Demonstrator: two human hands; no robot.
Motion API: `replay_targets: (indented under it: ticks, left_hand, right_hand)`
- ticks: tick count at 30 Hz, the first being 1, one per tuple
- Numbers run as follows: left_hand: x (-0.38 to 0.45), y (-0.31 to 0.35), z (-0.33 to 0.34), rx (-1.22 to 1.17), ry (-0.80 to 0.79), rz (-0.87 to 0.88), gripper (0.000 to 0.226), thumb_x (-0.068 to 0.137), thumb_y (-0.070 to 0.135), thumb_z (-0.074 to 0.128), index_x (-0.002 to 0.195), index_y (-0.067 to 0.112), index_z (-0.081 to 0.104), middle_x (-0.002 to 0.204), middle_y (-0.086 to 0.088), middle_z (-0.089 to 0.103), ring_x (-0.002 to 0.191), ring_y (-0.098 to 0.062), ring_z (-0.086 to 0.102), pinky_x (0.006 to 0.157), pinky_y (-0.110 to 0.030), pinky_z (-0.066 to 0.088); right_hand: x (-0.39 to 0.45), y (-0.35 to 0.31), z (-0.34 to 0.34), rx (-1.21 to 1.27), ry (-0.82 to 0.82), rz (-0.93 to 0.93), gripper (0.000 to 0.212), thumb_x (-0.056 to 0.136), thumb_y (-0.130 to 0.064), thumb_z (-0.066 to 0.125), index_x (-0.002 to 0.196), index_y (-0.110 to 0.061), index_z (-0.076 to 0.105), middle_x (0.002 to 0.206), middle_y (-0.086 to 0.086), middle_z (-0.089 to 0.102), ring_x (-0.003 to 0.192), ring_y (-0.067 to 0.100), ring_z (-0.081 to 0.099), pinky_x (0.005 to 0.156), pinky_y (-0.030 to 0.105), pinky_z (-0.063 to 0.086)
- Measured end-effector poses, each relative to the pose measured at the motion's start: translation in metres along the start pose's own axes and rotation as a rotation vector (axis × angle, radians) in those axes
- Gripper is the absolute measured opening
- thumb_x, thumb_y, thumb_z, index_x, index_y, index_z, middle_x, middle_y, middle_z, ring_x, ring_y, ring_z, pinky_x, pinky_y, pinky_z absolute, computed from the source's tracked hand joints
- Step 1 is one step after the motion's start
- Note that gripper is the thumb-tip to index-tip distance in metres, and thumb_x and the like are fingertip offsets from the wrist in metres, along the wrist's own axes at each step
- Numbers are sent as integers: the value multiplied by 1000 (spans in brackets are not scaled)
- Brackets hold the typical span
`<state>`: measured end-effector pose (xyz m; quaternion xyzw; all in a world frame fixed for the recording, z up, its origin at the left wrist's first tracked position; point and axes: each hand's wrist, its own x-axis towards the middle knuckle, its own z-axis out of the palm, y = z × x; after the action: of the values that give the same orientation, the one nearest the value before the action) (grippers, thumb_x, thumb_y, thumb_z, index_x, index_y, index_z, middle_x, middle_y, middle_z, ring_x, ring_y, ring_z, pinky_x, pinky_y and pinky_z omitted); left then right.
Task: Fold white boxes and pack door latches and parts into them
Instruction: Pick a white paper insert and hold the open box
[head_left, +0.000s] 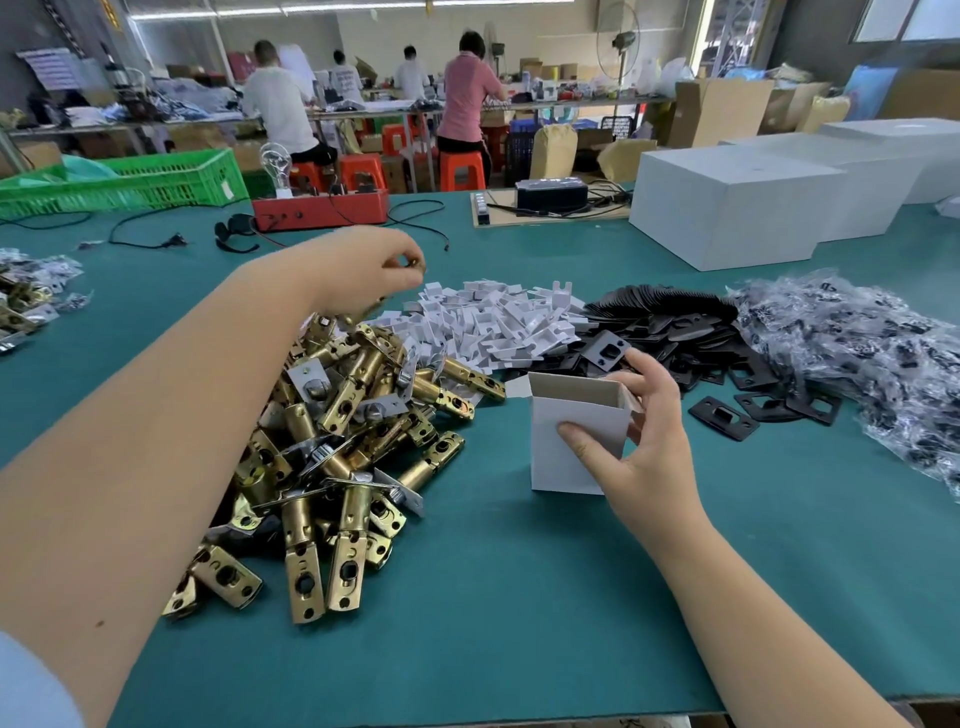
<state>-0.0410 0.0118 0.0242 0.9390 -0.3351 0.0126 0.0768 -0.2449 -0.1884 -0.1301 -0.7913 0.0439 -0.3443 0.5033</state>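
Observation:
My right hand (641, 426) grips a small white box (574, 431), open at the top and standing upright on the green table (519, 597). A black strike plate (605, 349) shows just above that hand's fingertips. My left hand (363, 273) hovers above the far end of a big pile of brass door latches (332, 441); its fingers are curled round a brass-coloured piece that is mostly hidden. Behind the box lie a heap of flat white box blanks (498, 322), a heap of black plates (691, 332) and clear bags of black parts (857, 353).
Large white cartons (737, 213) stand at the back right. A red tester box (322, 208) with cables, a green crate (130, 182) and a black device (550, 195) line the far edge. More bagged parts (31, 296) lie at the left. Several people work at benches behind.

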Motion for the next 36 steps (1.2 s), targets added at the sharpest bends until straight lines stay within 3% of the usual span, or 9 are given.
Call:
replay_targets:
  ticks: [4,8,12,16,19,24,29,32,36]
  left_hand:
    - [-20,37,-11,-291,154,87,25,99,38,49,122,27,52,98,16,60,67,5,58,54,-13,42]
    - [-38,83,2,-576,156,137,6,97,38,52,101,33,52,95,8,64,86,-13,64,81,-30,54]
    - [-47,125,29,-681,252,113,17,96,42,54,100,26,53,86,12,59,70,6,53,60,-7,42]
    - [-55,155,49,-610,395,15,34,95,46,55,111,17,52,90,8,61,82,-6,58,74,-23,47]
    - [-59,165,55,-499,478,-13,38,96,47,53,112,13,50,98,-2,63,91,-22,60,82,-40,50]
    - [-61,165,59,-290,647,-56,43,94,52,51,110,12,51,96,-1,62,92,-25,56,81,-38,42]
    - [-65,164,69,-199,754,-69,45,95,53,50,111,11,54,92,0,61,91,-25,55,79,-34,29]
    - [-64,165,72,-220,835,-61,46,94,51,54,110,9,56,87,1,58,87,-24,55,80,-33,29]
    - [-63,168,76,-269,851,-36,44,94,49,55,111,8,56,90,-1,62,88,-25,56,79,-31,26]
  right_hand:
    - [1,1,-2,10,10,31,68,73,-24,81,112,-61,39,109,-34,52,98,-10,54,76,8,44]
    - [2,1,-1,-4,-11,93,58,74,-32,79,103,-65,42,111,-24,57,93,1,58,71,21,50]
    - [2,1,0,-13,-1,117,60,75,-34,79,121,-50,44,120,-18,57,98,2,56,77,19,46]
    - [3,1,1,-15,14,124,76,75,-33,78,138,-38,35,130,-10,53,98,-8,51,76,2,40]
    - [2,1,1,-23,12,129,89,75,-37,75,148,-30,25,137,-6,50,112,3,50,87,10,41]
    - [2,-2,2,-40,-6,119,92,74,-38,76,149,-28,23,136,-17,43,126,2,41,103,27,39]
    - [3,1,2,-56,-9,133,88,78,-30,78,149,-30,25,128,-16,47,108,-7,47,83,-1,35]
    - [3,0,2,-63,-6,129,86,78,-30,77,148,-27,27,122,-30,42,108,-21,41,83,-5,33]
    - [3,0,1,-70,6,137,86,78,-31,77,148,-29,28,122,-21,47,115,1,49,93,18,41]
